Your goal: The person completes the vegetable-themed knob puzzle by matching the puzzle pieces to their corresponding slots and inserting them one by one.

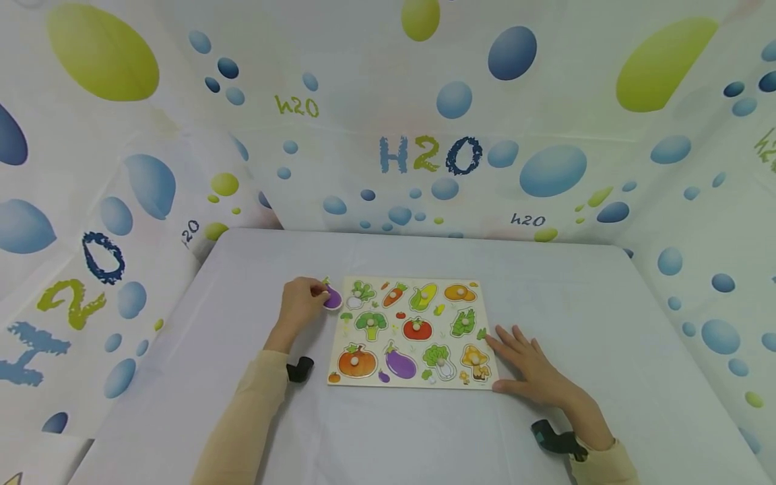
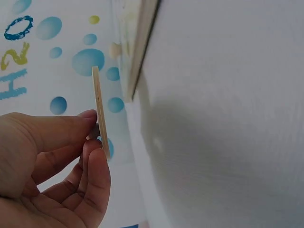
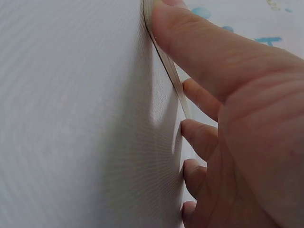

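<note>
In the head view a wooden vegetable puzzle board (image 1: 388, 331) lies on the white table. Just off its upper left edge, my left hand (image 1: 301, 304) pinches a purple eggplant puzzle piece (image 1: 333, 299). Seen edge-on in the left wrist view, the piece (image 2: 100, 109) is a thin wooden slab, held by the small knob (image 2: 94, 131) on its face, above the cloth. My right hand (image 1: 533, 369) rests with spread fingers at the board's right edge, its thumb (image 3: 190, 42) touching that edge. The board's eggplant shape (image 1: 401, 362) shows no knob.
Knobbed pieces sit in the board, among them a pumpkin (image 1: 356, 364), a tomato (image 1: 417, 330) and a broccoli (image 1: 370, 325). White cloth (image 1: 424, 434) covers the table. A patterned curtain (image 1: 364, 81) hangs behind and at both sides. Dark wrist devices (image 1: 556, 439) are strapped to both arms.
</note>
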A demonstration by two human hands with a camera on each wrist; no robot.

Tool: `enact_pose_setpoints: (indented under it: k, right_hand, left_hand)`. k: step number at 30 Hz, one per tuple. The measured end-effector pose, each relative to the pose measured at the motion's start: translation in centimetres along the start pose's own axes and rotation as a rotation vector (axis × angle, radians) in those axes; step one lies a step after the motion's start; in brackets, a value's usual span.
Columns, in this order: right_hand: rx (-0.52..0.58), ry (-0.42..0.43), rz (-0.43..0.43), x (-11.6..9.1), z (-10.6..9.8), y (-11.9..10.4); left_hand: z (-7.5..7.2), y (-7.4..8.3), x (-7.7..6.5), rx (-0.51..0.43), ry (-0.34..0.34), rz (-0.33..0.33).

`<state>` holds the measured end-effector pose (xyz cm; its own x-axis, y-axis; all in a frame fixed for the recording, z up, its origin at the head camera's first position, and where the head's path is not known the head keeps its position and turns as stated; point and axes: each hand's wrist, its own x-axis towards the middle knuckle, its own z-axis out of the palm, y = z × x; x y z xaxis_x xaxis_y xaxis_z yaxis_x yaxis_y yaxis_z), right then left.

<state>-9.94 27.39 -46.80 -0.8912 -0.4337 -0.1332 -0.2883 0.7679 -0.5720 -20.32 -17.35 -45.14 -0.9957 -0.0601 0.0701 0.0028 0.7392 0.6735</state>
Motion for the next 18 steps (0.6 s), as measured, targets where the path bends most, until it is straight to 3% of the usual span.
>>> enact_pose_setpoints:
  k: [9, 18]
  right_hand:
    - [-0.003, -0.001, 0.001, 0.0, -0.1, -0.1]
    - [-0.013, 0.011, -0.004, 0.0, -0.1, -0.2]
  left_hand:
    - [0.1, 2.6, -1.7, -0.008, -0.027, 0.026]
    - [0.7, 5.5, -3.9, -0.002, -0.069, 0.102]
